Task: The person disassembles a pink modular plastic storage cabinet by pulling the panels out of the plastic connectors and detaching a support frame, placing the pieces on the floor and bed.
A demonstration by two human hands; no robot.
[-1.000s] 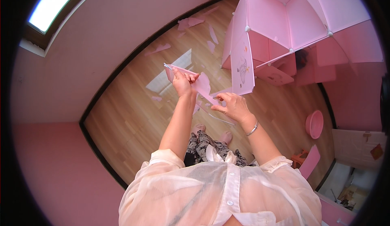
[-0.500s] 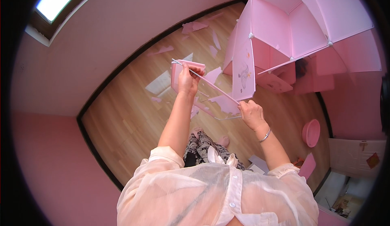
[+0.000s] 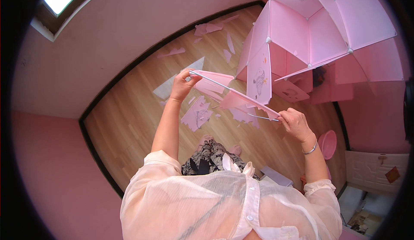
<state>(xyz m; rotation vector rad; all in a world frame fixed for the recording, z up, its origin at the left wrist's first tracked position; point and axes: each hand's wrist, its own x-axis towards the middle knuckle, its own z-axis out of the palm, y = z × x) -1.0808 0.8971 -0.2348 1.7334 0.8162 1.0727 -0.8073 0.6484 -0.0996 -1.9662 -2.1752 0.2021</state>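
A thin wire frame [image 3: 211, 81] with torn pink plastic sheet [image 3: 246, 98] still on parts of it is stretched between my hands above the floor. My left hand [image 3: 184, 84] pinches its far left corner. At the other end, my right hand [image 3: 296, 122] is closed on the near right corner; a bracelet shows on that wrist. Bare metal shows along the upper rod, and part of a second rod curves below it. Ragged pink scraps [image 3: 196, 114] lie on the floor beneath the frame. What my fingertips press on is partly hidden.
On the right stands a pink cube storage cabinet [image 3: 290, 37] with white connectors, its printed door panel [image 3: 260, 74] hanging ajar near the frame. More scraps [image 3: 208, 28] lie by the far wall. A pink basin [image 3: 328, 145] and a grey flat item [image 3: 276, 176] are at right.
My hands have moved apart, the left to the left and the right to the right. The frame has opened out between them, with its torn sheet spread wider.
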